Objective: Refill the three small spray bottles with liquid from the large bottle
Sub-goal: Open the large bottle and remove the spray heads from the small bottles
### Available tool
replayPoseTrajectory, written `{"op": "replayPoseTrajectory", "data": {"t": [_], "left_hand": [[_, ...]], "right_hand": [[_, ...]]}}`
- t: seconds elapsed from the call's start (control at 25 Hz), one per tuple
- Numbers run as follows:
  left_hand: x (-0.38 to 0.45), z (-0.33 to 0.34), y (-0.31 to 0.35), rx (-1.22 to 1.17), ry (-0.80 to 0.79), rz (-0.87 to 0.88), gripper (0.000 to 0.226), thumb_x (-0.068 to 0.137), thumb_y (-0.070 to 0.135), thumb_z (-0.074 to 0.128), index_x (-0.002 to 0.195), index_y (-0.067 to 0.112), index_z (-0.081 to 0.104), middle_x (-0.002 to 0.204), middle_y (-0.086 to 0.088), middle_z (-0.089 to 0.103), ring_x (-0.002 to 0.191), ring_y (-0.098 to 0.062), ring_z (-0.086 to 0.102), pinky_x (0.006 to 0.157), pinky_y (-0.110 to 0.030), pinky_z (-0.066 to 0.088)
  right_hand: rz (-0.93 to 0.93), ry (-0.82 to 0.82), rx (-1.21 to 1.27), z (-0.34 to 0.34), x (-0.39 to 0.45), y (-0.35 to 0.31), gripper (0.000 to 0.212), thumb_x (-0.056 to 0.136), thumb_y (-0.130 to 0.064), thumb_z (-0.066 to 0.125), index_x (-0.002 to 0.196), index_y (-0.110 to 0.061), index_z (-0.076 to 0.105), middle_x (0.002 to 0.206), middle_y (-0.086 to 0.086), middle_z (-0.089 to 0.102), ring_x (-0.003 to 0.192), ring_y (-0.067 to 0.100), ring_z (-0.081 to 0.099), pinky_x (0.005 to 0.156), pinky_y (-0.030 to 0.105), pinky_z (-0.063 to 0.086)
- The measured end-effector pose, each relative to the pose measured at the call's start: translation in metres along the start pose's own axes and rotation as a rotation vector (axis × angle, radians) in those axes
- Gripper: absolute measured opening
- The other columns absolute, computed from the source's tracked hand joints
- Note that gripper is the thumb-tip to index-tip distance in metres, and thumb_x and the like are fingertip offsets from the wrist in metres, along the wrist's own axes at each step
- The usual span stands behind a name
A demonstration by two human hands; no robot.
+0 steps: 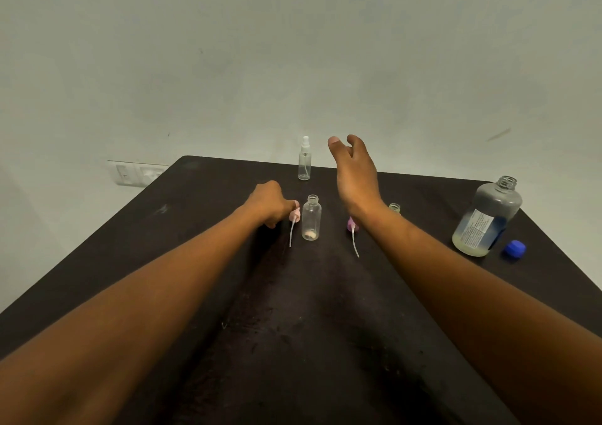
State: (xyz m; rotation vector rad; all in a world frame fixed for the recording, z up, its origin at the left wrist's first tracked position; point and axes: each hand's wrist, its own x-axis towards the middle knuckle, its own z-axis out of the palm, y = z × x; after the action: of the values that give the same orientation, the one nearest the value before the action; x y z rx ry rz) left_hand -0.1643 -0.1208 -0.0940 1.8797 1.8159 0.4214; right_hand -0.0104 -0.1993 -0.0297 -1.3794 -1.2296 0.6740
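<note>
Reaching across a dark bench [195, 229], a person's two bare forearms fill the foreground — both cut off at the frame's lower corners. The left hand [268, 204] is curled down on the bench, its grip pinched on a pale pink spray head [294, 214] whose thin dip tube trails toward the camera. Just beside it stands an uncapped small clear bottle [311, 218], upright, with something pale at its bottom that is hard to make out. The right hand [353, 172] hovers above the bench, fingers loosely spread and holding nothing; its wrist partly covers a purple spray head [352, 224] lying on the bench, tube pointing near. Behind that forearm only the neck of another small bottle [394, 208] shows — the rest is hidden. A third small spray bottle [304, 159], its white sprayer on, stands upright near the far edge and looks empty. At right, the large bottle [488, 218] stands open with pale liquid low inside, its blue cap [514, 248] on the bench beside it. A wall switch plate [136, 172] is partly hidden by the bench's corner.
</note>
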Motion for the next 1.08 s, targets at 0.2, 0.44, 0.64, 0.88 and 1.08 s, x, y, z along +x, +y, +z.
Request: {"op": "replayPoseTrajectory", "data": {"t": [0.2, 0.44, 0.64, 0.88, 1.08], "left_hand": [[0.011, -0.001, -0.011, -0.025, 0.053, 0.024, 0.036, 0.096, 0.045, 0.064, 0.094, 0.008, 0.066, 0.083, -0.011, 0.072, 0.07, -0.027, 0.075, 0.078, -0.042, 0.064], [0.035, -0.007, -0.028, -0.048, 0.186, 0.062, 0.034, 0.097, 0.046, 0.062, 0.099, 0.013, 0.066, 0.088, -0.003, 0.068, 0.079, -0.02, 0.068, 0.082, -0.038, 0.059], [0.054, -0.015, -0.04, -0.054, 0.283, 0.122, 0.029, 0.098, 0.045, 0.061, 0.098, 0.016, 0.066, 0.088, 0.0, 0.065, 0.086, -0.018, 0.064, 0.081, -0.037, 0.055], [0.072, -0.015, -0.053, -0.053, 0.29, 0.159, 0.027, 0.099, 0.044, 0.06, 0.1, 0.017, 0.065, 0.088, 0.003, 0.063, 0.086, -0.016, 0.063, 0.082, -0.036, 0.054], [0.07, -0.016, -0.054, -0.048, 0.272, 0.161, 0.026, 0.1, 0.042, 0.06, 0.103, 0.017, 0.065, 0.094, 0.0, 0.065, 0.089, -0.016, 0.063, 0.084, -0.035, 0.053]], "right_hand": [[0.007, 0.016, -0.048, 0.018, 0.049, -0.01, 0.065, 0.102, -0.045, 0.053, 0.155, -0.015, 0.033, 0.155, 0.009, 0.045, 0.138, 0.027, 0.048, 0.099, 0.031, 0.038], [0.09, -0.04, -0.122, 0.054, 0.101, 0.011, 0.091, 0.087, -0.047, 0.075, 0.157, -0.011, 0.028, 0.159, 0.012, 0.039, 0.143, 0.031, 0.043, 0.108, 0.037, 0.042], [0.171, -0.081, -0.223, 0.084, 0.129, 0.049, 0.09, 0.079, -0.039, 0.086, 0.148, -0.007, 0.037, 0.149, 0.013, 0.048, 0.134, 0.032, 0.05, 0.098, 0.036, 0.047], [0.201, -0.129, -0.356, 0.103, 0.159, 0.076, 0.064, 0.076, -0.022, 0.09, 0.129, -0.006, 0.057, 0.129, 0.013, 0.062, 0.12, 0.03, 0.06, 0.093, 0.035, 0.052], [0.111, -0.113, -0.414, 0.093, 0.166, 0.077, 0.054, 0.08, -0.018, 0.086, 0.127, -0.005, 0.064, 0.13, 0.013, 0.066, 0.12, 0.031, 0.063, 0.099, 0.037, 0.051]]}}
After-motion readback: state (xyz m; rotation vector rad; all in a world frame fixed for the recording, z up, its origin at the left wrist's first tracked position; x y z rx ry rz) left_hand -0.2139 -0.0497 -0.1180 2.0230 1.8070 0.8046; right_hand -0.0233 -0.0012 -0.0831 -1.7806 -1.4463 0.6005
